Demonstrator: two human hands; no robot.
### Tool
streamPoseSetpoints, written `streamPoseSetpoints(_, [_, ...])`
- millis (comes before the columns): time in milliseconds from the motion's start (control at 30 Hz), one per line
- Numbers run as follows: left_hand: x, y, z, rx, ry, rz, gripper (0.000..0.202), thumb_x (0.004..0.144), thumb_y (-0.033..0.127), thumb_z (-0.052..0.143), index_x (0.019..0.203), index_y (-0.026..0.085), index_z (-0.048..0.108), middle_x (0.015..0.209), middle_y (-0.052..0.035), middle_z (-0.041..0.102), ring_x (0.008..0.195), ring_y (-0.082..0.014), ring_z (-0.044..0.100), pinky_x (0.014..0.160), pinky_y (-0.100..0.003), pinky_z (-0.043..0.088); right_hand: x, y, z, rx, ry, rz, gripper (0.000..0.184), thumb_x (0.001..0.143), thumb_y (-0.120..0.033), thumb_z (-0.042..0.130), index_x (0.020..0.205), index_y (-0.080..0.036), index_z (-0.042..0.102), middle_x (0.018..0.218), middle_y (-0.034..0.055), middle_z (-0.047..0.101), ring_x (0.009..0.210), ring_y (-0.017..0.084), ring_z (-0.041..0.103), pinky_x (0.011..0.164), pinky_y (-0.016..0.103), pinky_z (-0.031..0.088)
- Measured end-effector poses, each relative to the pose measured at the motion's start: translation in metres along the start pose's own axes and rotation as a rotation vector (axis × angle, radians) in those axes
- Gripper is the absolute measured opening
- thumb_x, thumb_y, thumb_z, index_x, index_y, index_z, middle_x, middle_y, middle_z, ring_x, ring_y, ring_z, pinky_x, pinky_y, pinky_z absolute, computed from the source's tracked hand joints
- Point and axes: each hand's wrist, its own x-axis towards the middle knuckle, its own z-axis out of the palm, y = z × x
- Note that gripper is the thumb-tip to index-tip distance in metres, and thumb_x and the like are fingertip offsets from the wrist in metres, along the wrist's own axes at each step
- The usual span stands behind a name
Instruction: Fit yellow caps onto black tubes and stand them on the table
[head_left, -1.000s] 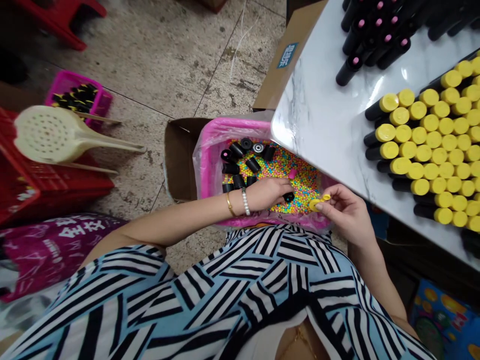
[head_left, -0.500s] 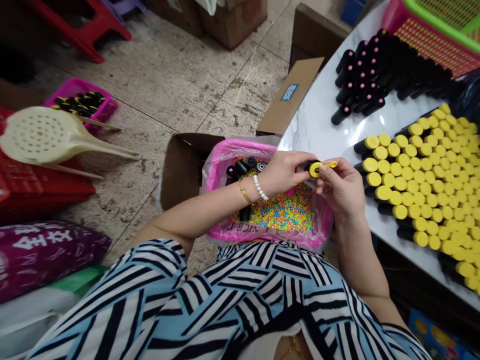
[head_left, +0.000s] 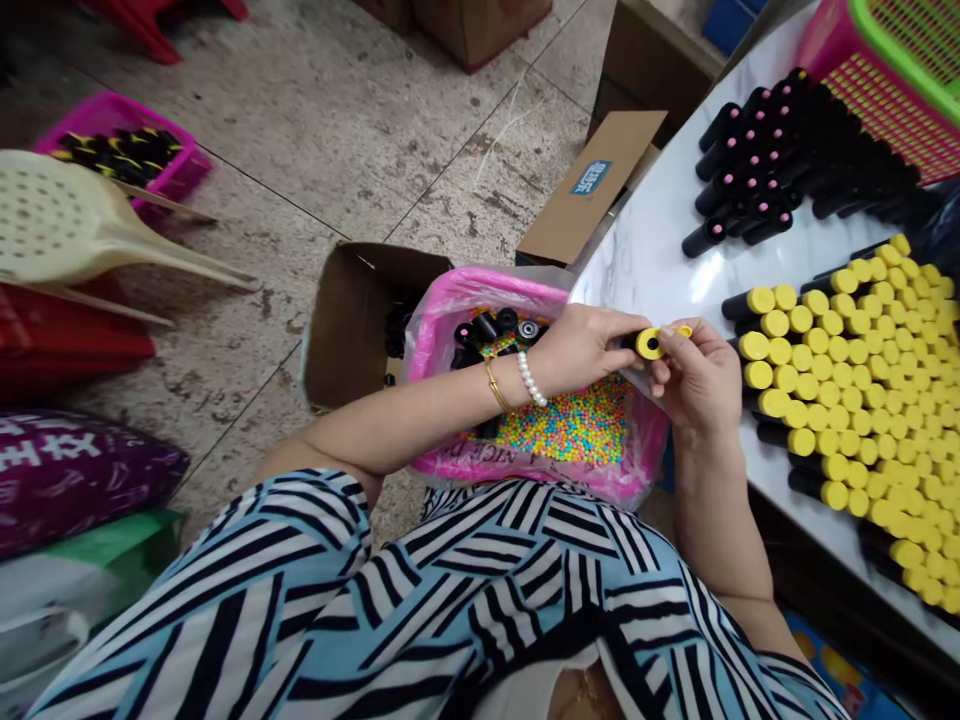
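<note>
Yellow cap (head_left: 642,345) and black tube (head_left: 628,341), apart a second ago, are now meeting: left hand (head_left: 581,348) is clamping fingers on the tube, right hand (head_left: 703,375) is pinching the cap, apparently joining them.

The word "NICE" in dark capitals runs along the clear liner (head_left: 499,459) of a pink tub (head_left: 426,335), the lettering beyond it too faint to make out. A blue label (head_left: 591,177) on a carton flap (head_left: 574,222) bears white Chinese characters, and larger white ones mark a purple bag (head_left: 82,500); neither set is sharp enough to read.
</note>
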Motion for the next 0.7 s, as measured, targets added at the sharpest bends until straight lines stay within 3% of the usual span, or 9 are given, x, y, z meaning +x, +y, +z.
streamPoseSetpoints(100, [-0.001, 0.001, 0.000, 0.010, 0.010, -0.010, 0.023, 0.087, 0.015, 0.069, 0.109, 0.021, 0.073, 0.098, -0.0013, 0.078, 0.090, -0.0137, 0.071, 0.082, -0.026, 0.052, 0.000, -0.001, 0.002, -0.016, 0.001, 0.008, 0.022, 0.082, -0.031, 0.080, 0.082, -0.021, 0.059, 0.055, -0.0091, 0.058, 0.036, 0.006, 0.047, 0.033, 0.017, 0.039])
streamPoseSetpoints(333, [0.001, 0.006, 0.001, 0.009, 0.039, -0.119, 0.020, 0.081, 0.013, 0.073, 0.100, 0.015, 0.070, 0.086, -0.0002, 0.073, 0.078, -0.0111, 0.066, 0.072, -0.022, 0.049, 0.000, 0.001, 0.006, -0.086, 0.051, -0.037, 0.025, 0.083, -0.033, 0.080, 0.083, -0.021, 0.058, 0.059, -0.0082, 0.060, 0.036, 0.005, 0.046, 0.032, 0.018, 0.036])
streamPoseSetpoints(533, [-0.001, 0.006, -0.001, -0.035, 0.036, -0.140, 0.026, 0.077, 0.010, 0.071, 0.103, 0.015, 0.071, 0.080, 0.0012, 0.070, 0.069, -0.0089, 0.062, 0.065, -0.020, 0.046, -0.002, 0.005, 0.004, -0.090, 0.033, -0.033, 0.027, 0.086, -0.037, 0.077, 0.088, -0.022, 0.055, 0.060, -0.0086, 0.061, 0.039, 0.007, 0.052, 0.038, 0.019, 0.046])
streamPoseSetpoints(700, [-0.002, 0.019, -0.004, -0.255, -0.054, -0.268, 0.028, 0.086, 0.022, 0.068, 0.112, 0.016, 0.072, 0.067, 0.0028, 0.068, 0.052, -0.0053, 0.056, 0.053, -0.017, 0.042, -0.003, 0.006, 0.003, -0.058, 0.022, -0.043, 0.025, 0.087, -0.034, 0.077, 0.091, -0.022, 0.056, 0.063, -0.0081, 0.063, 0.041, 0.007, 0.055, 0.041, 0.019, 0.048])
